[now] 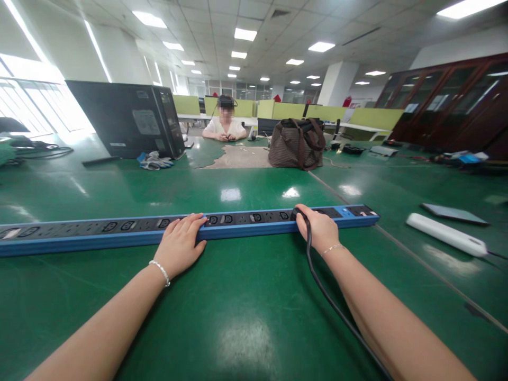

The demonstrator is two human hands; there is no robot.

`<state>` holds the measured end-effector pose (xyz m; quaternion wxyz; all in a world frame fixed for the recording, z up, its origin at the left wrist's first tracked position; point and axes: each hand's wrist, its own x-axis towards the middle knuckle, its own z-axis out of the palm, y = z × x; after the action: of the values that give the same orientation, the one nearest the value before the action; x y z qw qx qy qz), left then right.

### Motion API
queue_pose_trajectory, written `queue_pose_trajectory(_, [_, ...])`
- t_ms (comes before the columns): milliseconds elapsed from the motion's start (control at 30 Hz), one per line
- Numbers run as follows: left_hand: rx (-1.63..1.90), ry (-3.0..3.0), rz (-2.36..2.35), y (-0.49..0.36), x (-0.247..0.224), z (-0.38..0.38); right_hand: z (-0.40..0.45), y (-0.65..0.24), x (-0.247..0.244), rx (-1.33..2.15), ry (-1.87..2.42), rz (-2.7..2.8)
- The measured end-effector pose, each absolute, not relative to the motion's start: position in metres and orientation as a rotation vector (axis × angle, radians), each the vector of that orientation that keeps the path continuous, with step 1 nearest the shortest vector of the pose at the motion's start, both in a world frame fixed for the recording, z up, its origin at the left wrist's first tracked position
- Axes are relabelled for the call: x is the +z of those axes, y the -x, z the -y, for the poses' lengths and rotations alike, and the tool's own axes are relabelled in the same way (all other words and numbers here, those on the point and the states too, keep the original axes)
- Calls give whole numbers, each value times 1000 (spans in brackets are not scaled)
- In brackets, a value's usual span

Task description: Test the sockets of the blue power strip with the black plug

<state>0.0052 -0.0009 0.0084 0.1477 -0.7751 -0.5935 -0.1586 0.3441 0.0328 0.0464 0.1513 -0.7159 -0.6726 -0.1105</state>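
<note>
A long blue power strip [246, 230] with a black socket face lies across the green table. My left hand [180, 241] rests on it left of the middle, fingers stretched over its top and the thumb apart along the near side. Toward the strip's right end, my right hand [317, 227] grips a black power plug [295, 212] at the socket face. The fingers partly cover the plug, so I cannot tell how deep it sits. From it a black cable [317, 280] curves down beside my right forearm to the bottom edge.
A black computer case [127, 119] and gloves [154, 160] are at the back left. A brown bag [296, 143] stands behind the strip. On the right lie a white elongated device [446, 234] and a flat dark tablet-like object [454, 213]. Another person [225, 127] sits across the table.
</note>
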Motion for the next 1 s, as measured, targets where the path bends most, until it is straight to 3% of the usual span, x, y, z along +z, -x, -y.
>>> queue_pose_trajectory(533, [-465, 2231, 1715, -6, 9, 2, -39, -351, 13, -465, 1705, 1825])
queue_pose_trajectory(1000, [-453, 2229, 1709, -8, 9, 3, -46, -354, 14, -446, 1798, 1758])
